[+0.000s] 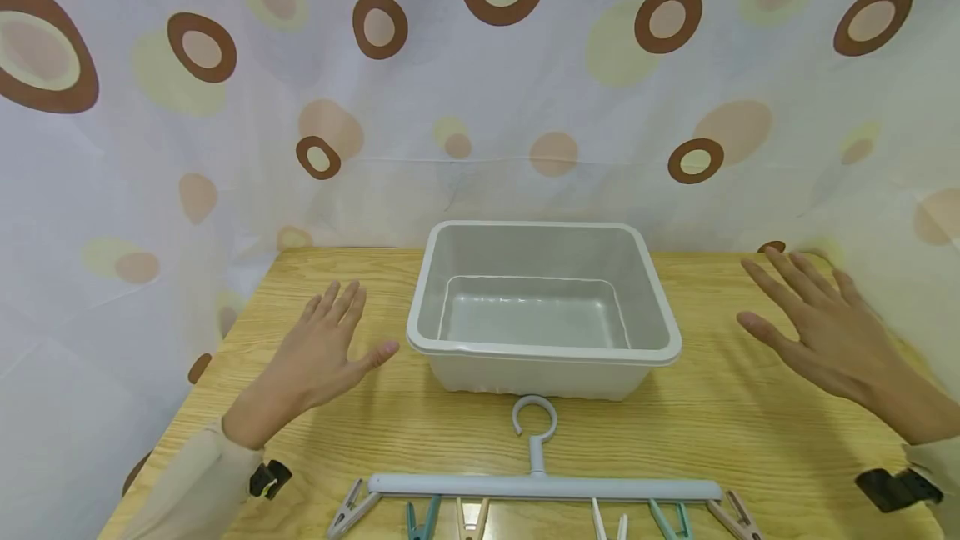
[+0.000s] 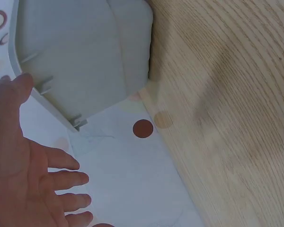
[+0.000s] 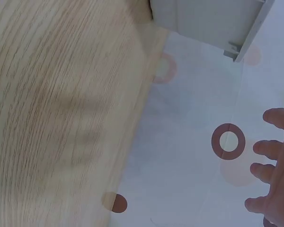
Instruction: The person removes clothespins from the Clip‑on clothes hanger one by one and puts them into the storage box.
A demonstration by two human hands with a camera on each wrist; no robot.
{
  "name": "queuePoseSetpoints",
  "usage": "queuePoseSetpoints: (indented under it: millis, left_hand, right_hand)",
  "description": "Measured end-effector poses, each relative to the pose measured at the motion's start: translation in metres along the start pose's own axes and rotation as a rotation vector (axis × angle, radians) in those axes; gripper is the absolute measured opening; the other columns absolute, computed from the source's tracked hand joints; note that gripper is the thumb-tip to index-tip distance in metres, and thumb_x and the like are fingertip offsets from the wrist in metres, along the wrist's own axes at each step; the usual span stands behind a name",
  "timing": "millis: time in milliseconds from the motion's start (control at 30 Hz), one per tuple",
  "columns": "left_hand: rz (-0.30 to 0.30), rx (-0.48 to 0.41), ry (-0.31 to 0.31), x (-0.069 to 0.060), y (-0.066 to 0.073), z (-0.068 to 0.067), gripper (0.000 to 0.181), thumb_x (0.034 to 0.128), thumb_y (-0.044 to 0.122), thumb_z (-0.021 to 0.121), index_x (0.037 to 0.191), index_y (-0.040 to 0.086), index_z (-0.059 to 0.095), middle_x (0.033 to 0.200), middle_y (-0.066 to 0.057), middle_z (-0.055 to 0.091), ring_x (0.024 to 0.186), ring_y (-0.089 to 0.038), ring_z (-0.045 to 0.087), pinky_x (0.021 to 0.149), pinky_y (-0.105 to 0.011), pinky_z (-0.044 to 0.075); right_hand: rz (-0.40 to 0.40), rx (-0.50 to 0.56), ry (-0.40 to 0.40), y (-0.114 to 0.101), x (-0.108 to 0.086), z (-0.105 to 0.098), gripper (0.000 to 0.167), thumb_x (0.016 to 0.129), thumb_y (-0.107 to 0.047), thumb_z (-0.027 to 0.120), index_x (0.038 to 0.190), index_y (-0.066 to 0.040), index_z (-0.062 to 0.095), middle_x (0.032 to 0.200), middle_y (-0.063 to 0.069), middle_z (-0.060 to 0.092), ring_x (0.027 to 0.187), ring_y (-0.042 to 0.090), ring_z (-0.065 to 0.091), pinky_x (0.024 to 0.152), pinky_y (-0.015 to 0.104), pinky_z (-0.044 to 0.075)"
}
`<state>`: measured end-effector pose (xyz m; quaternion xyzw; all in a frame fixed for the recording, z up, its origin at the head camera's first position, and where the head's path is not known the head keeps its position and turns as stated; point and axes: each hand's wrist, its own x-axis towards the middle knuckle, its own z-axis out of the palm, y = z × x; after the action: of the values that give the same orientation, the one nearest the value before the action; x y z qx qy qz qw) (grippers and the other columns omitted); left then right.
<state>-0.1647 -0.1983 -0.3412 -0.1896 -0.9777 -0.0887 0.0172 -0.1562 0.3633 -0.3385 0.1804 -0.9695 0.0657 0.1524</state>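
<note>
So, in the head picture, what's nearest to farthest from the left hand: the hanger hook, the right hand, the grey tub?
From the left hand, in the head view:
1. Grey tub: just right of it, its rim close by.
2. Hanger hook: farther right, in front of the tub.
3. Right hand: past the tub, at the far right.

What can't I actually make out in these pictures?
Clothespins: several lower ends, cut off by the head view's bottom edge.
Tub: its underside, hidden in the head view by its own floor and walls.
Right hand: much of it, cut off by the right wrist view's right edge.
</note>
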Motion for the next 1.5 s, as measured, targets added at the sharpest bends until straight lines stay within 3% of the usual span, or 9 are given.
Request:
queuePoseSetpoints:
  millis: [300, 900, 1500]
  left_hand:
    - [0.04, 0.013, 0.009, -0.005, 0.006, 0.004, 0.092, 0.0947, 0.063, 0.04, 0.147, -0.01, 0.022, 0.155, -0.025, 0.019, 0.144, -0.042, 0.009, 0.114, -0.055, 0.012]
    - [0.065, 0.008, 0.011, -0.016, 0.014, 0.028, 0.091, 0.0935, 0.064, 0.042, 0.146, -0.009, 0.028, 0.153, -0.024, 0.024, 0.143, -0.041, 0.016, 0.113, -0.054, 0.018]
    - [0.133, 0.011, -0.015, -0.023, 0.023, 0.043, 0.089, 0.0939, 0.063, 0.042, 0.144, -0.01, 0.031, 0.151, -0.025, 0.026, 0.142, -0.04, 0.021, 0.113, -0.052, 0.019]
  right_hand:
    - [-0.044, 0.015, 0.031, -0.008, 0.005, 0.0, 0.068, 0.098, -0.04, 0.05, 0.154, -0.015, 0.021, 0.16, 0.014, 0.009, 0.146, 0.038, 0.008, 0.111, 0.06, -0.007]
    - [-0.049, 0.044, -0.004, -0.018, 0.009, 0.003, 0.066, 0.099, -0.038, 0.05, 0.155, -0.018, 0.021, 0.161, 0.01, 0.008, 0.147, 0.029, 0.0, 0.112, 0.059, -0.006]
    - [-0.097, 0.086, 0.001, -0.026, 0.015, 0.004, 0.065, 0.098, -0.036, 0.051, 0.154, -0.016, 0.024, 0.16, 0.012, 0.013, 0.147, 0.032, 0.006, 0.112, 0.059, -0.005]
